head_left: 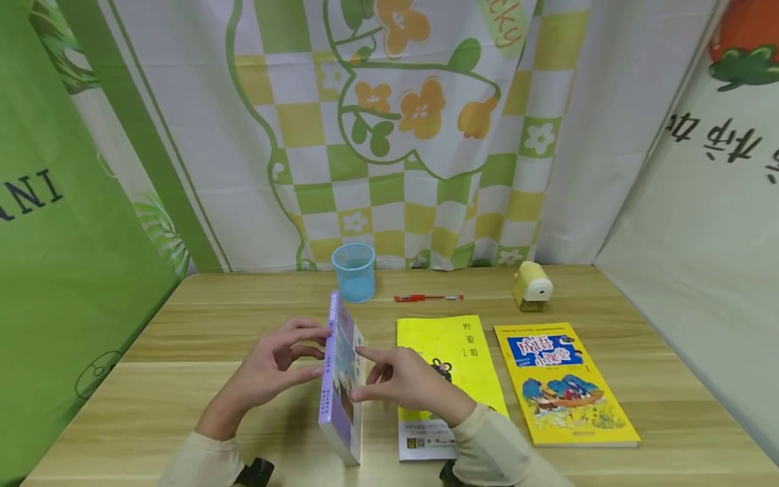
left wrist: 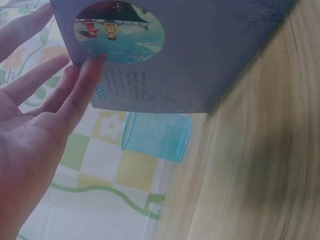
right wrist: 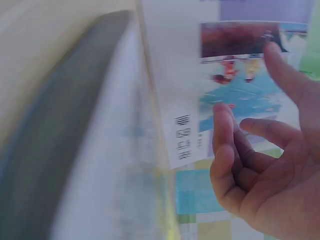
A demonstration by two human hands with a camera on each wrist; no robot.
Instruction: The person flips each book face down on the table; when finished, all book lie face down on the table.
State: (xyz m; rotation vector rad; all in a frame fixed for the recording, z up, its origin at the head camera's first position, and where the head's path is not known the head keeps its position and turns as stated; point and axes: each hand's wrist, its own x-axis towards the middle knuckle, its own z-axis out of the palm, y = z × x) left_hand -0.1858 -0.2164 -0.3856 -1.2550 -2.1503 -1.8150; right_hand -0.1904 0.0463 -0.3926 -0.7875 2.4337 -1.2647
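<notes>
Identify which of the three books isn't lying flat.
The purple book, upright between left hand and right hand; the middle book and rightmost book lie flat.

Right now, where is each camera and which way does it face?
Head: on the head, facing forward and down over the table; left hand, right hand and sleeves show.
Left wrist: on that wrist, facing one side of the purple book, cup beyond; left hand shows.
Right wrist: on that wrist, facing the book's other side; right hand shows.
Head and left wrist share the cup.
</notes>
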